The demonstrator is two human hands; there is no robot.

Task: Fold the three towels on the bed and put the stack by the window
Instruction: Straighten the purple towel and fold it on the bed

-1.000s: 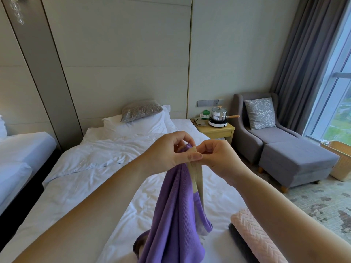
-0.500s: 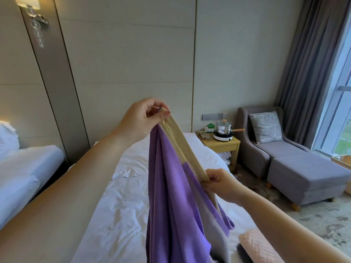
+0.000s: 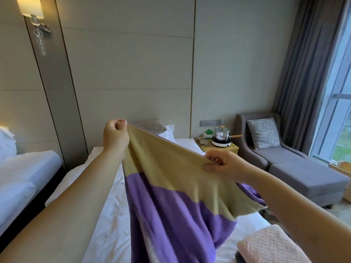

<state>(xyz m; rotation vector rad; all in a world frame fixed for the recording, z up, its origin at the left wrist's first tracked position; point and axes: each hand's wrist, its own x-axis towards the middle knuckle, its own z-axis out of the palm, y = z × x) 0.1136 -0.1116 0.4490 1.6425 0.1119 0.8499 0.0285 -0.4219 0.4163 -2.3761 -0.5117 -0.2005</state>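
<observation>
Towel (image 3: 171, 202), purple with tan band, hangs pinched between both hands.

The purple towel (image 3: 171, 215) bore a broad tan band; the pink towel (image 3: 269, 245) showed a herringbone weave. The bed linen (image 3: 106, 215) was white. The armchair (image 3: 281, 158) and curtain (image 3: 303, 73) were grey, the grey cushion (image 3: 263, 132) carried a white branching print, and the wall panels (image 3: 133, 73) were beige.

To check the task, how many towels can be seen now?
3: a purple-and-tan towel held in the air, a folded pink towel on the bed, probably a dark towel mostly hidden beneath it.
</observation>
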